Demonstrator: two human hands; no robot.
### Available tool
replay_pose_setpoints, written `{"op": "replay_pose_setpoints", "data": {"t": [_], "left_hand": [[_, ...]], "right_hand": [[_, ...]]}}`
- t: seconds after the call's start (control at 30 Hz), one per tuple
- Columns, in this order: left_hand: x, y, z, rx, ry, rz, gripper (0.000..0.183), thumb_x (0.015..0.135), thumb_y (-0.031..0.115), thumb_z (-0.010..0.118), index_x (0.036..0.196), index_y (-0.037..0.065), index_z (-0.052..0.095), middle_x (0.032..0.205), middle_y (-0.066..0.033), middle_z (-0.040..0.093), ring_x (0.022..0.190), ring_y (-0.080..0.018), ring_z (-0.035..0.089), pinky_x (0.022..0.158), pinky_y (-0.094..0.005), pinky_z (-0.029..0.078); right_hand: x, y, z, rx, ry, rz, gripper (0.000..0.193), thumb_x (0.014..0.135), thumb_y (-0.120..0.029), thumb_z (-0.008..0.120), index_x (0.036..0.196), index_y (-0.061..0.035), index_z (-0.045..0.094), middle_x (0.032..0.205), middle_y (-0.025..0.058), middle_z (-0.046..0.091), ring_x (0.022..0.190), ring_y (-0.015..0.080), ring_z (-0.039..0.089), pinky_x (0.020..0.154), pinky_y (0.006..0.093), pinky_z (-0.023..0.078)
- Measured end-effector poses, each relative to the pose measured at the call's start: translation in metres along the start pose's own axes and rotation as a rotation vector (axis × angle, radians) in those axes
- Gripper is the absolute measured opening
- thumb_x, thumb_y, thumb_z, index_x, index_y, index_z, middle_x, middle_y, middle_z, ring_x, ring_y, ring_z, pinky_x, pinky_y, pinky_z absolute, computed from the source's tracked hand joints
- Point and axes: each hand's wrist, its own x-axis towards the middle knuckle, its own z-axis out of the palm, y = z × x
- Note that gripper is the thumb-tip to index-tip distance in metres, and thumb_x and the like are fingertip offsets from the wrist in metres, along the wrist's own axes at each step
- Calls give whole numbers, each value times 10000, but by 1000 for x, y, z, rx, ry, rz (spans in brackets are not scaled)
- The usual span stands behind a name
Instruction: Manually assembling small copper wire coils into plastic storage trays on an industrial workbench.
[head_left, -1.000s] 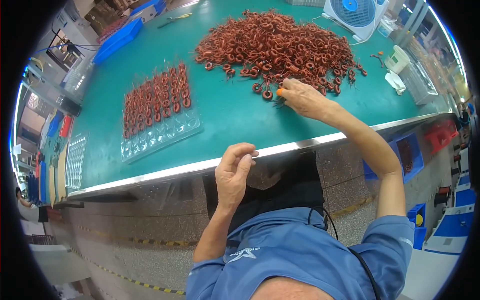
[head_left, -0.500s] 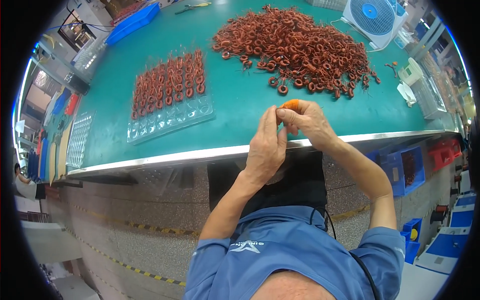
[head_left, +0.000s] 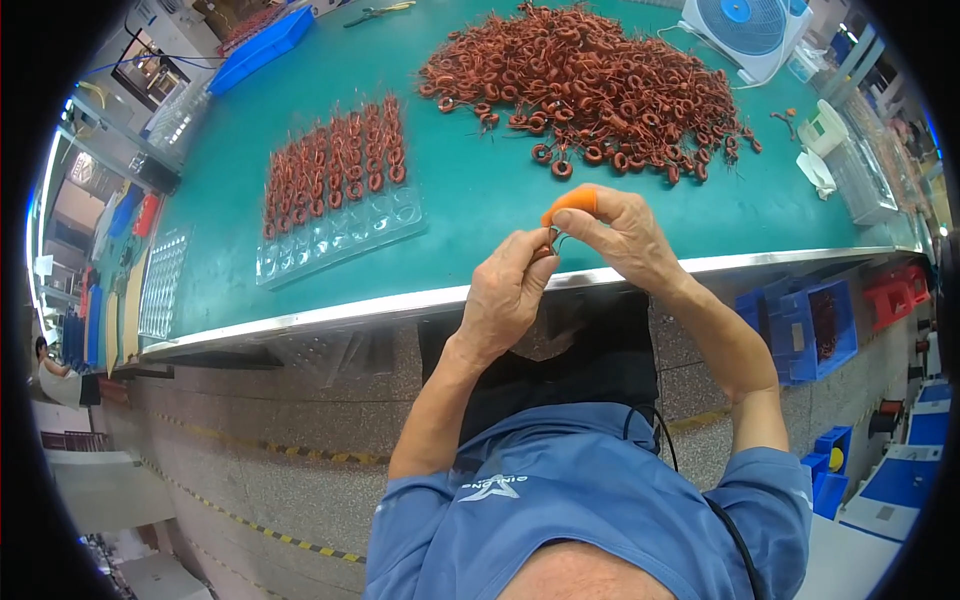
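A blue shirt (head_left: 590, 470) is filling the space behind both hands. Just above the table's front edge, the left hand (head_left: 505, 287) is gripping a small reddish-brown ring coil (head_left: 543, 252) between thumb and fingers, which are partly hiding it. The right hand (head_left: 628, 235) is meeting the left at the fingertips; its thumb and a finger wearing an orange cover (head_left: 578, 203) are pinching at the coil's wire ends. Beyond the hands a green tabletop (head_left: 470, 200) is stretching away. To the left of the left hand, a clear tray (head_left: 335, 247) is holding rows of similar coils, its nearest pockets showing bare. Ahead of the right hand, a large pile of coils (head_left: 590, 90) is spreading out, a few lying loose at its near edge. Farther off, pliers (head_left: 378, 13) are lying ahead and left of the left hand, and a fan (head_left: 740, 25) is standing ahead and right of the right hand.
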Motion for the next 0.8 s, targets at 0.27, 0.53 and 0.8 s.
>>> {"op": "replay_pose_setpoints", "data": {"t": [0.27, 0.53, 0.8], "left_hand": [[-5, 18, 22, -104, 63, -13, 409, 923, -16, 541, 1313, 68, 452, 958, -73, 557, 731, -107, 532, 631, -249, 471], [-8, 18, 19, -300, 131, 65, 314, 972, 28, 516, 1264, 13, 402, 939, -99, 541, 751, -140, 538, 671, -252, 466], [-12, 23, 30, 40, 244, 21, 305, 954, 77, 572, 1241, -16, 525, 939, -113, 610, 839, -172, 604, 746, -286, 498]], "right_hand": [[-11, -17, -11, 46, 56, -53, 188, 903, -186, 661, 929, -3, 694, 864, 56, 676, 805, 121, 617, 753, 273, 490], [-4, -9, 13, 88, 247, -291, 210, 844, -179, 700, 877, 24, 660, 862, 129, 649, 797, 246, 635, 719, 338, 489], [-15, 6, 17, 48, 393, -413, 221, 814, -182, 731, 801, 17, 636, 851, 116, 628, 802, 279, 605, 726, 391, 473]]}}
